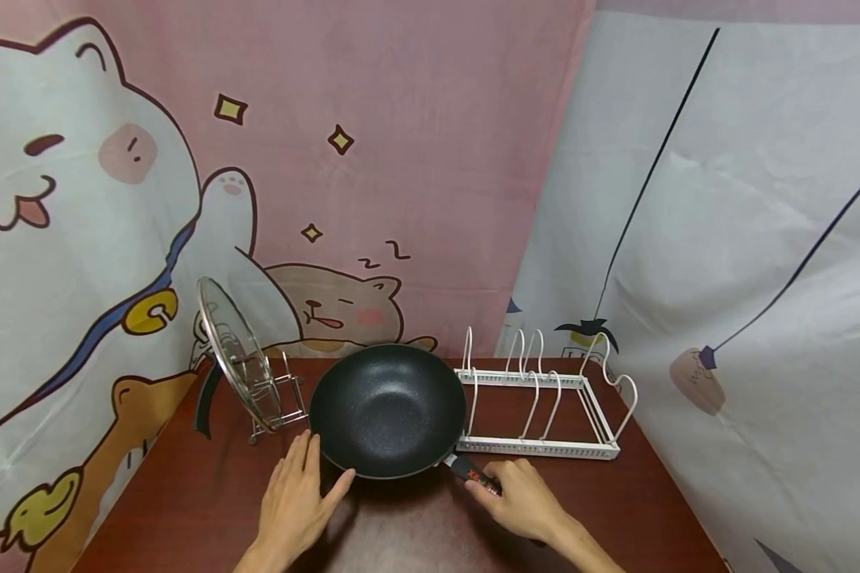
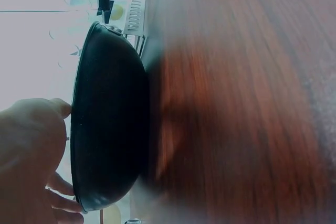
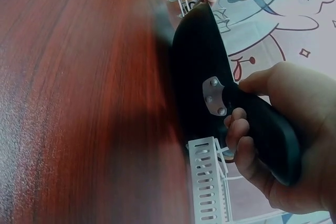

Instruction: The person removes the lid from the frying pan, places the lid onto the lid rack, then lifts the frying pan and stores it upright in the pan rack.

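Observation:
A black wok-shaped frying pan with a dark interior faces up at the middle of the wooden table. My right hand grips its black handle, fingers wrapped round it and thumb near the riveted joint. On the pan's near left side, my left hand has its fingers fairly straight, with fingertips and thumb right at the rim. The left wrist view shows the pan's rounded outer wall, its base close over the table. Part of the handle is hidden under my right hand.
A white metal pan rack with upright wire dividers stands just right of the pan. At left, a glass lid leans in a small wire stand. A printed cloth hangs behind the table.

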`<state>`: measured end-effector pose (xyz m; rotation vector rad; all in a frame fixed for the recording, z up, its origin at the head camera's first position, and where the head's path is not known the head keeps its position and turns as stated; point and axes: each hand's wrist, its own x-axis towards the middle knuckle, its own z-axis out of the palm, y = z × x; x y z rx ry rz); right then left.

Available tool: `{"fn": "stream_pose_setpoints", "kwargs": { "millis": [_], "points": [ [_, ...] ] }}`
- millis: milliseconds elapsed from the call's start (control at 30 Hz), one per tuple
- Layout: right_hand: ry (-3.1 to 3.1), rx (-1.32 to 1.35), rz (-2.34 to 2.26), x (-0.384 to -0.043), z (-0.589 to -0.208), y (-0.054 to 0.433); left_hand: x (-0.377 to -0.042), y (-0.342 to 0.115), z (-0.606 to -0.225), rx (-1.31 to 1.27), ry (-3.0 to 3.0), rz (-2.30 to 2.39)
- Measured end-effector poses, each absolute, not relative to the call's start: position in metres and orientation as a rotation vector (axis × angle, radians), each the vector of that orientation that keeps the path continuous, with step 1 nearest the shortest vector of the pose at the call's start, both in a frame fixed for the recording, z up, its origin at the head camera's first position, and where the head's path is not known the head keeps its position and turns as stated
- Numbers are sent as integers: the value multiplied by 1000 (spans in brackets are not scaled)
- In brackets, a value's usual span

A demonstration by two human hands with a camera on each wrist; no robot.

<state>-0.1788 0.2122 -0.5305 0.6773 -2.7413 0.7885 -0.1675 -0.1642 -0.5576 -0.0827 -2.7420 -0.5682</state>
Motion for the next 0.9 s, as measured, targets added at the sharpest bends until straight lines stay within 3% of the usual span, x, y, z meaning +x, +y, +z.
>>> {"fn": "stream_pose_setpoints", "kwargs": {
  "millis": [600,900],
  "points": [
    [-2915,588,1226,-173,-531,205,-181,-177,-560,-144,-2772,-654],
    [-2916,529,1714,-171,-534,198,-188,-185,-560,-167,-2785,-662]
  ]
}}
